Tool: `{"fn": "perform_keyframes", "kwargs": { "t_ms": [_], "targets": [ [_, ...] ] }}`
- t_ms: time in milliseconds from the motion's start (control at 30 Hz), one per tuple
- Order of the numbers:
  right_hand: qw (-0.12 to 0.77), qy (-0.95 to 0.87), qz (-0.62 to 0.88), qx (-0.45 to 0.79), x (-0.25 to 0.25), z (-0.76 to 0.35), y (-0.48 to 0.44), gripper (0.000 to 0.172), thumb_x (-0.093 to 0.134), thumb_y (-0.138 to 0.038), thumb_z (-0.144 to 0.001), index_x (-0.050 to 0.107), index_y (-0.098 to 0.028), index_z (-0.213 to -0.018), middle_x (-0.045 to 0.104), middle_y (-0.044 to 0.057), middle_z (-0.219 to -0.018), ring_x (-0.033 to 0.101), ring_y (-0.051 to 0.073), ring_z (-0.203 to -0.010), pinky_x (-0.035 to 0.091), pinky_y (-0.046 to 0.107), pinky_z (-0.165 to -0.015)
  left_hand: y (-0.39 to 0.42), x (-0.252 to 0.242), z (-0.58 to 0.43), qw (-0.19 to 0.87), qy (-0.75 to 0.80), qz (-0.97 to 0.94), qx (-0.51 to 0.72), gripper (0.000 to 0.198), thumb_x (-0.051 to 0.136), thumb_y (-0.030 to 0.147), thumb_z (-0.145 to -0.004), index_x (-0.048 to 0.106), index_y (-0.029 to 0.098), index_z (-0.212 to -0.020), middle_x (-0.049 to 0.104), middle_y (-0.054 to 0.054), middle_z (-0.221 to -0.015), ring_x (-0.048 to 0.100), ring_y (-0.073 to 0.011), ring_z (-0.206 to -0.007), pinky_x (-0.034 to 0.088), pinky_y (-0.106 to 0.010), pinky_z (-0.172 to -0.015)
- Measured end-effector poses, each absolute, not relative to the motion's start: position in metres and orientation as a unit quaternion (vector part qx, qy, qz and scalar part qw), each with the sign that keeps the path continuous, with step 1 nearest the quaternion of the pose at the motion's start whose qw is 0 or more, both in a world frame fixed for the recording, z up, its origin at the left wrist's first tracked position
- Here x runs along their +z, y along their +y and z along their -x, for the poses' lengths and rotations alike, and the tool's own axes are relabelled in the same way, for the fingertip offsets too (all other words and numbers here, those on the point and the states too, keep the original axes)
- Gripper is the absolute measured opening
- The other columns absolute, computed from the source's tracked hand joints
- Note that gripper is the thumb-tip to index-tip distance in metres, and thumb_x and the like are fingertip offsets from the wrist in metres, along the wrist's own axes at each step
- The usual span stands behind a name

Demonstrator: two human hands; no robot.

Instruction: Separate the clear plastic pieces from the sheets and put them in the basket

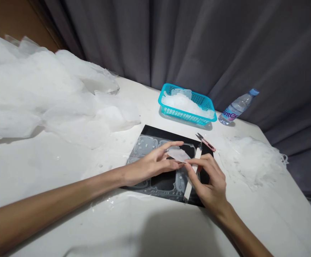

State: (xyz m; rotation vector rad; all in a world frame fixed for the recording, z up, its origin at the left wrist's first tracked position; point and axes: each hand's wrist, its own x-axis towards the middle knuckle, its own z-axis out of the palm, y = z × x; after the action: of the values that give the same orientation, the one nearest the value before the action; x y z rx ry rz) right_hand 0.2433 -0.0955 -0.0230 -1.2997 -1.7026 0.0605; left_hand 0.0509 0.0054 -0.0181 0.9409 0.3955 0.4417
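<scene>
My left hand (155,162) holds a small translucent white piece (179,154) between thumb and fingers, just above a black mat (150,132). My right hand (207,178) pinches the same piece at its near edge with thumb and forefinger. A pale flat stick (189,187) lies under my right hand on the mat. A clear sheet with cut-out shapes (147,144) covers much of the mat.
Small pink snips (205,142) lie at the mat's far right corner. A turquoise basket (187,115) of white pieces stands behind, a water bottle (237,109) to its right. Heaped white sheer fabric (37,100) fills the left; white scraps (249,157) lie at right.
</scene>
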Motion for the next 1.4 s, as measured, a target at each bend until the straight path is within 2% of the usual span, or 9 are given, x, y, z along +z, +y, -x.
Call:
{"fn": "perform_keyframes", "kwargs": {
  "t_ms": [100,267,433,567,667,767,1067,1233,1400],
  "targets": [
    [0.493,-0.691,0.529,0.009,-0.020,-0.244,-0.096,0.015,0.068,-0.013,-0.097,0.070,-0.024,-0.107,0.059,0.000,-0.080,0.054,0.017,-0.069,0.047,0.032,-0.062,0.007,-0.013,-0.051,0.778,0.182,-0.557,0.227,0.030,0.075,0.029,-0.094,0.071,0.023,-0.123,0.067,-0.006,-0.125,0.066,-0.0196,-0.106,0.048,-0.036,-0.102],
    [0.505,-0.688,0.521,-0.018,-0.014,-0.244,-0.096,0.018,0.068,-0.011,-0.096,0.070,-0.026,-0.107,0.062,0.001,-0.079,0.052,0.017,-0.066,0.046,0.033,-0.059,0.007,-0.008,-0.052,0.766,0.178,-0.577,0.222,0.013,0.075,0.029,-0.096,0.072,0.019,-0.103,0.071,-0.005,-0.116,0.069,-0.0196,-0.101,0.052,-0.034,-0.094],
    [0.504,-0.700,0.504,-0.039,-0.013,-0.247,-0.097,0.026,0.068,-0.007,-0.094,0.069,-0.026,-0.113,0.067,0.001,-0.082,0.053,0.017,-0.067,0.046,0.033,-0.059,0.006,-0.014,-0.052,0.729,0.174,-0.612,0.254,0.014,0.075,0.033,-0.096,0.074,0.020,-0.103,0.073,-0.009,-0.122,0.065,-0.0287,-0.126,0.051,-0.042,-0.106],
    [0.448,-0.743,0.487,-0.103,-0.018,-0.255,-0.098,0.034,0.069,-0.006,-0.094,0.068,-0.025,-0.123,0.068,0.004,-0.087,0.059,0.019,-0.073,0.051,0.034,-0.064,0.007,-0.019,-0.048,0.566,0.226,-0.720,0.332,0.017,0.074,0.036,-0.097,0.081,0.023,-0.104,0.063,-0.010,-0.146,0.047,-0.0303,-0.147,0.036,-0.043,-0.122],
    [0.406,-0.772,0.465,-0.150,-0.022,-0.261,-0.096,0.038,0.071,-0.006,-0.093,0.067,-0.021,-0.128,0.069,0.005,-0.089,0.063,0.019,-0.077,0.052,0.034,-0.067,0.008,-0.018,-0.046,0.503,0.236,-0.763,0.331,0.017,0.073,0.036,-0.097,0.081,0.021,-0.100,0.074,-0.008,-0.121,0.067,-0.0240,-0.113,0.049,-0.037,-0.104],
    [0.408,-0.765,0.470,-0.164,-0.026,-0.268,-0.091,0.038,0.068,-0.004,-0.095,0.067,-0.019,-0.129,0.069,0.006,-0.092,0.061,0.019,-0.078,0.052,0.033,-0.069,0.010,-0.017,-0.047,0.496,0.277,-0.770,0.290,0.022,0.072,0.041,-0.097,0.078,0.019,-0.096,0.073,-0.001,-0.086,0.064,-0.0167,-0.079,0.051,-0.029,-0.075],
    [0.387,-0.750,0.524,-0.117,-0.042,-0.290,-0.072,0.050,0.053,-0.002,-0.100,0.055,-0.018,-0.147,0.059,0.007,-0.097,0.062,0.022,-0.091,0.055,0.035,-0.080,0.051,-0.020,-0.053,0.564,0.333,-0.688,0.314,0.038,0.072,0.054,-0.092,0.067,0.017,-0.100,0.075,-0.004,-0.085,0.070,-0.0179,-0.070,0.057,-0.028,-0.064],
    [0.371,-0.744,0.546,-0.108,-0.048,-0.291,-0.069,0.028,0.059,-0.016,-0.104,0.060,-0.020,-0.131,0.065,0.008,-0.101,0.065,0.023,-0.095,0.055,0.036,-0.084,0.123,-0.004,-0.105,0.399,0.322,-0.782,0.354,0.038,0.063,0.054,-0.096,0.065,0.016,-0.101,0.075,-0.007,-0.094,0.074,-0.0214,-0.081,0.061,-0.033,-0.075],
    [0.386,-0.719,0.570,-0.099,-0.050,-0.289,-0.066,0.009,0.056,-0.029,-0.108,0.057,-0.021,-0.103,0.063,0.005,-0.092,0.064,0.022,-0.083,0.052,0.033,-0.073,0.176,0.027,-0.161,0.297,0.347,-0.804,0.382,0.036,0.061,0.040,-0.099,0.058,0.012,-0.121,0.061,-0.019,-0.131,0.063,-0.0314,-0.121,0.051,-0.048,-0.104]
  ]
}}
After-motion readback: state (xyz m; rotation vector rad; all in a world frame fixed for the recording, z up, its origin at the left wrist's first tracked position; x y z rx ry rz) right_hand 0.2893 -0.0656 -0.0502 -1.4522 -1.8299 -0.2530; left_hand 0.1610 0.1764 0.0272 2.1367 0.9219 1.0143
